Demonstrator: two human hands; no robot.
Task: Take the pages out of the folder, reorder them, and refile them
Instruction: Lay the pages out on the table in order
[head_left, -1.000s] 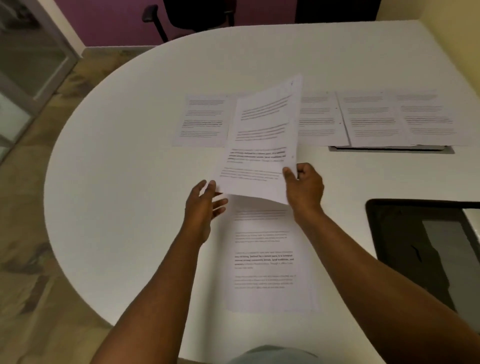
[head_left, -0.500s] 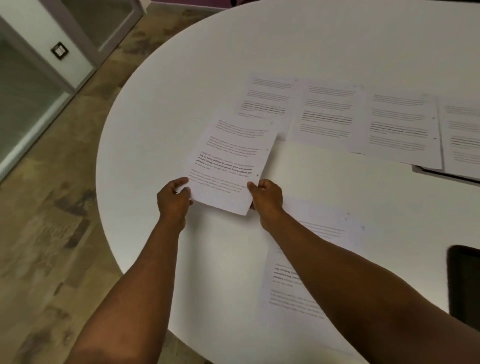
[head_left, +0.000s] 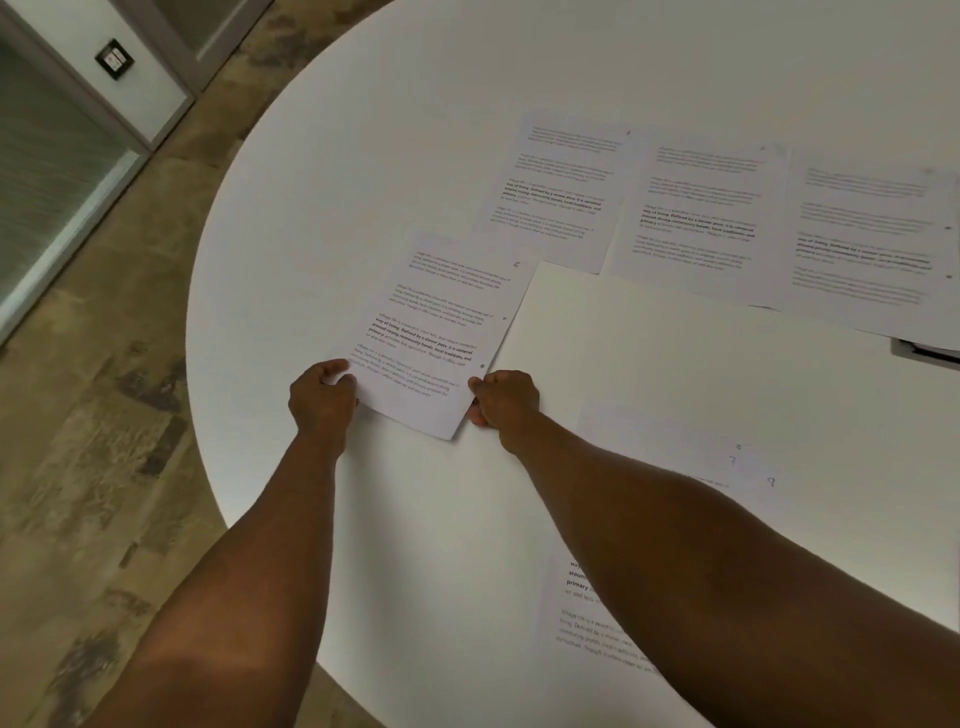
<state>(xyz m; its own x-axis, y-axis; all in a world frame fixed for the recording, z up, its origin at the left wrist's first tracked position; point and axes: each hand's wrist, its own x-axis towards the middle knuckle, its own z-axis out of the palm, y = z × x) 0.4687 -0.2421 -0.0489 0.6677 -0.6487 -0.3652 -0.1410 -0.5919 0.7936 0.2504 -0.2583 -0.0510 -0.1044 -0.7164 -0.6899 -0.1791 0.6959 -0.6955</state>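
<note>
Page 6 (head_left: 434, 338) lay on the desk (head_left: 363, 156); my left hand (head_left: 323, 397) and right hand (head_left: 503, 397) pinched its near corners, fingers curled.

Office: white meeting table (head_left: 395, 145), glass partition (head_left: 47, 171)

near page (head_left: 613, 618) half hidden under the right forearm, rightmost page (head_left: 872, 244) blurred, folder (head_left: 924, 353) cut by the edge

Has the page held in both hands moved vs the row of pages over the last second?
Yes. The held page, gripped by the left hand and right hand, has come down from in front of the row of pages to its left end, low over the table.
</note>
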